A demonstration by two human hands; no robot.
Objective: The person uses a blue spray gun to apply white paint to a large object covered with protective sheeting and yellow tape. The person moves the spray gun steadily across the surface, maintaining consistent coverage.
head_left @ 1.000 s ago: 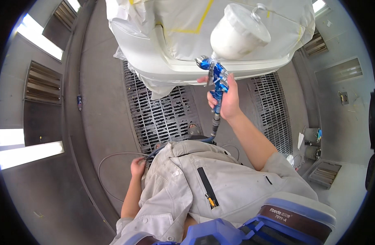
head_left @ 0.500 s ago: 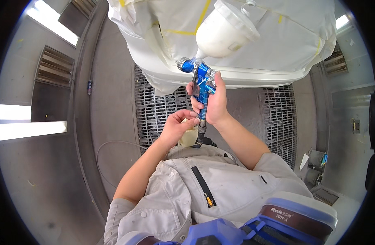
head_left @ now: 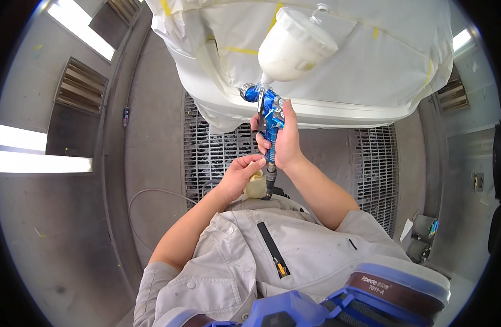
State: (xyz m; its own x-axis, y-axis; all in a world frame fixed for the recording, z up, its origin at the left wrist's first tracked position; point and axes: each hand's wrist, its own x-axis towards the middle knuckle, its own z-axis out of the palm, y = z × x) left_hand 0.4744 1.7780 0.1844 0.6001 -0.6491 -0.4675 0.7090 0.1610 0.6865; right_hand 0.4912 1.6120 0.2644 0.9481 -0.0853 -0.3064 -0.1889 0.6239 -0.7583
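My right hand (head_left: 288,143) is closed round the handle of a blue spray gun (head_left: 271,133), its thumb up along the gun's back. On top of the gun sits a white paint cup (head_left: 294,49), tilted to the right, with a cloudy wall and a small cap on its lid. My left hand (head_left: 240,177) is closed, with a crumpled pale-yellow cloth (head_left: 256,187) under its fingers. Its thumb and forefinger pinch together at the lower end of the handle; what lies between their tips is hidden. A dark air hose fitting (head_left: 270,177) hangs from the handle.
A white bumper (head_left: 337,110) on a car body wrapped in masking film (head_left: 370,60) with yellow tape stands just ahead. Metal floor grates (head_left: 198,147) lie beneath. A thin hose (head_left: 152,191) curves over the floor at left. Part of a respirator (head_left: 397,289) shows at the lower edge.
My left thumb and forefinger have drawn closer together at the handle's lower end. The gun and cup have shifted slightly, and the whole view has moved a little. Both holds stay the same.
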